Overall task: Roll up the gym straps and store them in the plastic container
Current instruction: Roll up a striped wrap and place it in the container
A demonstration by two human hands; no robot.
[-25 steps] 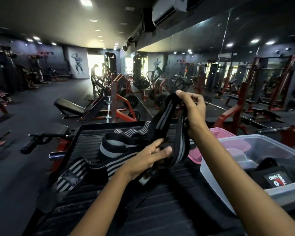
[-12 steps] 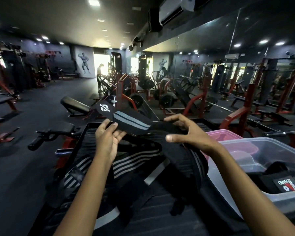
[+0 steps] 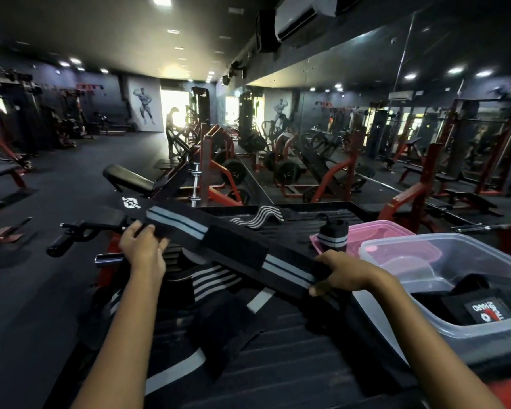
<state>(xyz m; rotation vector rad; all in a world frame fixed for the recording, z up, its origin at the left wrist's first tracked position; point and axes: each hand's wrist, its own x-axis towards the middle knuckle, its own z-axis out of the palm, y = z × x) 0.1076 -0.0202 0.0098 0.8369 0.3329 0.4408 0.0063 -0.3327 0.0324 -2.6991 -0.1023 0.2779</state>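
A black gym strap (image 3: 219, 240) with grey stripes and a white logo is stretched out flat between my hands above the ribbed black platform (image 3: 292, 364). My left hand (image 3: 143, 246) grips its logo end at the left. My right hand (image 3: 340, 273) pinches it further along at the right. More striped straps (image 3: 213, 283) lie heaped on the platform beneath. A rolled strap (image 3: 332, 236) stands upright by the pink lid (image 3: 381, 231). The clear plastic container (image 3: 455, 326) sits at the right and holds a rolled black strap (image 3: 481, 305) with a red logo.
Another striped strap (image 3: 258, 218) lies at the platform's far edge. A black handle bar (image 3: 71, 236) juts out left of the platform. Red weight machines and a bench (image 3: 127, 180) stand beyond, a mirror wall to the right, and a person far off by the bright doorway.
My hands have moved apart, pulling the strap out straight and flat. The left hand went left with the logo end, the right hand dropped down to the right.
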